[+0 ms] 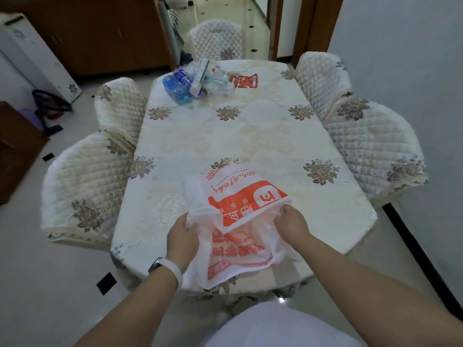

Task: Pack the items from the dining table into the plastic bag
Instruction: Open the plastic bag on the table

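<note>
A white plastic bag (240, 211) with orange print lies crumpled at the near end of the dining table (250, 136). My left hand (181, 237) grips its left side and my right hand (292, 222) pinches its right edge. At the far end sits a pile of items: a pack of blue water bottles (176, 85), a long white box (199, 77), clear plastic packaging (216, 80) and a red snack packet (245, 81). Both hands are far from that pile.
Quilted covered chairs stand around the table: two on the left (87, 186), two on the right (370, 144), one at the far end (216, 40). A white appliance (32, 53) and a vacuum cleaner (48, 107) are on the floor at left.
</note>
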Available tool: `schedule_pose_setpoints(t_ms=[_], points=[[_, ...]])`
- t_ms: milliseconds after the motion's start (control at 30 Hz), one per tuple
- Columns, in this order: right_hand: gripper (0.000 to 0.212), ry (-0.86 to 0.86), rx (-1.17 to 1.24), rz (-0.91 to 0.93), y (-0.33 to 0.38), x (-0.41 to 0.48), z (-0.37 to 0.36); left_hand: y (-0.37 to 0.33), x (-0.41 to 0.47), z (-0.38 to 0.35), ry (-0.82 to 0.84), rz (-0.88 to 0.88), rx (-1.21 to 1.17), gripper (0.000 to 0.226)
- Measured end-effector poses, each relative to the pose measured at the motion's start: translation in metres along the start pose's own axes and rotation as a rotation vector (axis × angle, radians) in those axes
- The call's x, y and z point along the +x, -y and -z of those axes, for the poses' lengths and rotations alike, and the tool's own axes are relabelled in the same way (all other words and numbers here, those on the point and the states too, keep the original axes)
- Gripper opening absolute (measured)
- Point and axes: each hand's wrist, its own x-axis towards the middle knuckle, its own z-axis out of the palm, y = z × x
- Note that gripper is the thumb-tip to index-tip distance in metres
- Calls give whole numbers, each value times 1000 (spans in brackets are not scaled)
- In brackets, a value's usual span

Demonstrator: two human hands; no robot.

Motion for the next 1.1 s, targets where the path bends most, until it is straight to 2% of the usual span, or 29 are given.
schedule_pose_setpoints(t_ms=[33,67,167,267,400,500,533,600,667,733,800,933,1033,1100], points=[[20,-36,-9,41,2,1,1,-4,3,5,-6,-14,-28,36],[23,-68,-8,75,4,1,5,-9,6,9,-25,-34,-59,39],[13,-163,62,139,14,-1,22,-29,13,21,-125,-79,-156,35],[18,-211,177,144,30,2,41,-56,16,34,-181,-170,-163,22],[26,-252,221,199,58,0,73,-87,12,51,-119,-299,46,9],[21,-293,80,254,69,-2,97,-96,14,58,-106,-399,258,8],[22,-313,10,270,70,-2,104,-97,15,59,-113,-415,326,17],[26,-312,-120,271,71,-3,115,-96,18,60,-130,-416,473,46],[30,-292,-273,261,69,-7,124,-94,20,60,-166,-419,580,57],[36,-284,-480,303,62,-11,130,-89,25,62,-157,-372,582,48],[38,-278,-588,301,50,-14,137,-86,30,65,-164,-272,498,42],[25,-289,-590,245,23,-16,146,-80,36,68,-213,-174,339,54],[33,-230,-622,212,20,-16,141,-78,35,61,-154,-132,277,52],[39,-218,-604,204,23,-15,136,-79,37,55,-113,-149,308,41]])
